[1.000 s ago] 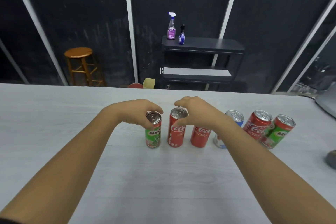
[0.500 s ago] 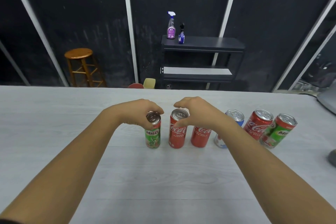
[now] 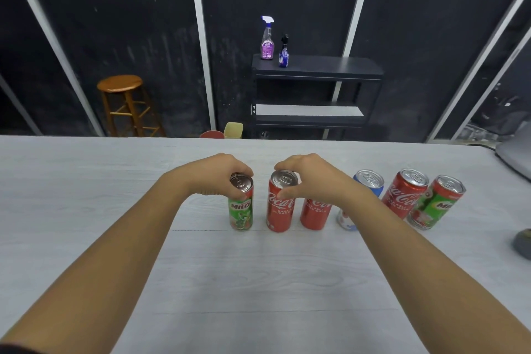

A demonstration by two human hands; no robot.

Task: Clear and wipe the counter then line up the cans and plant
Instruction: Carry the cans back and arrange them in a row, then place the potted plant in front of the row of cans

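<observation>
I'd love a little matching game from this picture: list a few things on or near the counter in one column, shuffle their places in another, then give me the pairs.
Things:
1. Milo can
2. Stool
3. Purple spray bottle
4. Blue can

Places:
A. On top of the black shelf
B. Gripped at the top by the left hand
C. On the floor by the dark wall, far left
D. On the counter, partly behind the right forearm

Pairs: 1-B, 2-C, 3-A, 4-D
</observation>
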